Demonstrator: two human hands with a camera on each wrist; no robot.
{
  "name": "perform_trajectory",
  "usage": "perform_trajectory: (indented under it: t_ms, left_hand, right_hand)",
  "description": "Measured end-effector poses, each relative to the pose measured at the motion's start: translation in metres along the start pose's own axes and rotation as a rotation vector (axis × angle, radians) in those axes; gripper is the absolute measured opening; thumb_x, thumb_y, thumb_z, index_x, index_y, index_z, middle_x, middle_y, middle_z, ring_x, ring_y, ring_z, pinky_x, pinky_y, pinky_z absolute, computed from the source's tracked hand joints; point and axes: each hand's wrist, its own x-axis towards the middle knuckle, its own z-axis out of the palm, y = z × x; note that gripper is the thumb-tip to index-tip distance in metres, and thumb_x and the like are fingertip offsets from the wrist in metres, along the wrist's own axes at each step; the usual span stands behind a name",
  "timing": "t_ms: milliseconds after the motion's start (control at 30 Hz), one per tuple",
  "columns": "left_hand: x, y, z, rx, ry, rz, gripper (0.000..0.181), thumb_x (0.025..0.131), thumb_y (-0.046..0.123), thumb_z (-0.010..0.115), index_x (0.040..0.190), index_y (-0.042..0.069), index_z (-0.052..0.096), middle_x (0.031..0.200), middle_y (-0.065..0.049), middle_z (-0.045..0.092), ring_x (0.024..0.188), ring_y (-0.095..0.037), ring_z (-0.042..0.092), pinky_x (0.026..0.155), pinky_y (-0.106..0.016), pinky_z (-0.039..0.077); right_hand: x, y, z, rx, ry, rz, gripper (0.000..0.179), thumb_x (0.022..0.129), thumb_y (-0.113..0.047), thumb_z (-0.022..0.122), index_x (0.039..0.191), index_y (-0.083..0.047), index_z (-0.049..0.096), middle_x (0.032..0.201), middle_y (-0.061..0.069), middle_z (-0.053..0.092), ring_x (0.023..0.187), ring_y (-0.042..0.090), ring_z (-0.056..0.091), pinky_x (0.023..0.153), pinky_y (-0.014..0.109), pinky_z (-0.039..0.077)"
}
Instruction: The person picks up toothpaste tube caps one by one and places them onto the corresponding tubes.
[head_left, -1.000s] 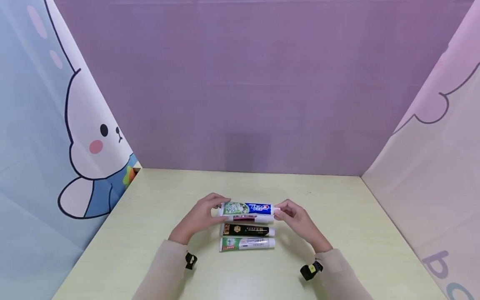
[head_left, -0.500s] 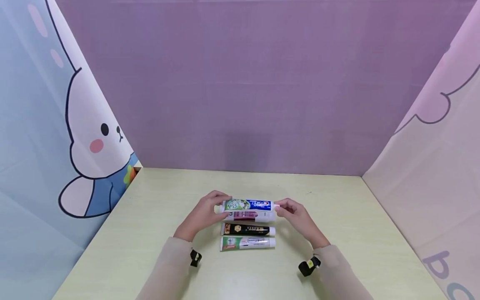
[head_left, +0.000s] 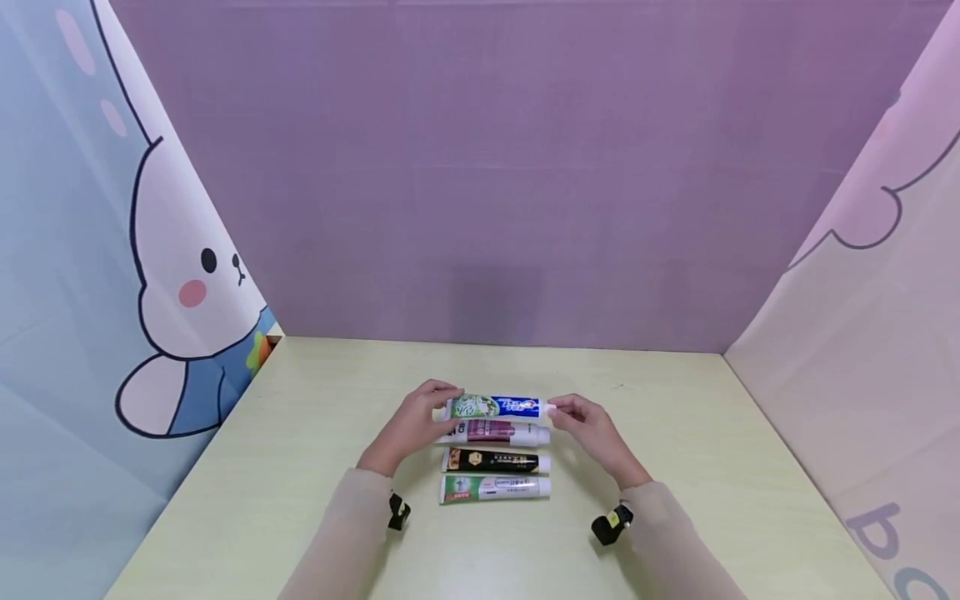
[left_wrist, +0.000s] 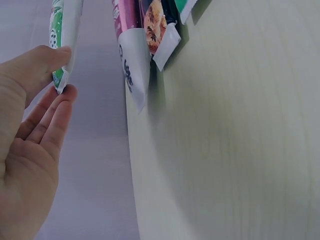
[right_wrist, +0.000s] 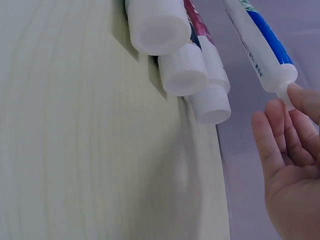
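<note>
Both hands hold a blue, green and white toothpaste tube (head_left: 498, 407) lengthwise, raised off the table behind a row of other tubes. My left hand (head_left: 411, 425) pinches its flat crimped end between thumb and fingers. At the other end, the thumb and fingers of my right hand (head_left: 597, 435) pinch the small white cap (right_wrist: 285, 95). Just nearer lies a white and purple tube (head_left: 491, 432), then a black toothpaste tube (head_left: 491, 460), then a green and white toothpaste tube (head_left: 495, 488). These three lie roughly parallel, caps to the right.
The pale wooden table (head_left: 315, 408) extends on all sides of the tubes. A purple cloth backdrop (head_left: 480, 208) stands at its far edge. Printed curtains flank it, a rabbit figure (head_left: 195, 308) on the left one.
The held tube has moved away from me and up, uncovering more of the white and purple tube. Both hands keep their grips on its ends. The lower two tubes stay put.
</note>
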Motion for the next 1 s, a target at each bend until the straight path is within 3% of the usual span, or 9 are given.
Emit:
perform_trajectory:
  t_ms: [233, 433, 667, 1000]
  left_hand:
    - [0.006, -0.004, 0.003, -0.025, -0.011, -0.060, 0.049, 0.089, 0.012, 0.078, 0.135, 0.005, 0.063, 0.135, -0.011, 0.056, 0.115, -0.028, 0.060, 0.095, -0.039, 0.052]
    - [0.011, -0.010, 0.007, -0.014, -0.020, -0.079, 0.049, 0.089, 0.012, 0.077, 0.135, 0.004, 0.062, 0.137, -0.013, 0.055, 0.115, -0.029, 0.060, 0.096, -0.039, 0.052]
    - [0.015, -0.015, 0.014, -0.026, -0.028, -0.083, 0.048, 0.090, 0.011, 0.076, 0.135, 0.004, 0.062, 0.138, -0.014, 0.054, 0.117, -0.031, 0.060, 0.096, -0.039, 0.052]
    - [0.017, -0.021, 0.022, -0.022, -0.057, -0.136, 0.044, 0.093, 0.014, 0.074, 0.135, 0.006, 0.063, 0.136, -0.012, 0.056, 0.118, -0.030, 0.059, 0.097, -0.040, 0.051]
  right_hand:
    - [0.011, 0.007, 0.005, -0.046, 0.078, -0.011, 0.034, 0.095, -0.033, 0.070, 0.118, -0.008, 0.070, 0.102, 0.011, 0.067, 0.093, 0.021, 0.062, 0.087, 0.041, 0.054]
    - [0.018, 0.013, 0.008, -0.058, 0.091, 0.023, 0.032, 0.095, -0.031, 0.071, 0.117, -0.008, 0.071, 0.098, 0.006, 0.066, 0.090, 0.020, 0.061, 0.081, 0.033, 0.054]
    - [0.021, 0.018, 0.010, -0.086, 0.101, 0.053, 0.032, 0.096, -0.029, 0.070, 0.119, -0.007, 0.070, 0.100, 0.006, 0.066, 0.090, 0.021, 0.060, 0.079, 0.032, 0.053]
    - [0.025, 0.023, 0.012, -0.105, 0.090, 0.083, 0.030, 0.097, -0.027, 0.068, 0.119, -0.006, 0.070, 0.103, 0.006, 0.068, 0.093, 0.021, 0.061, 0.081, 0.032, 0.052]
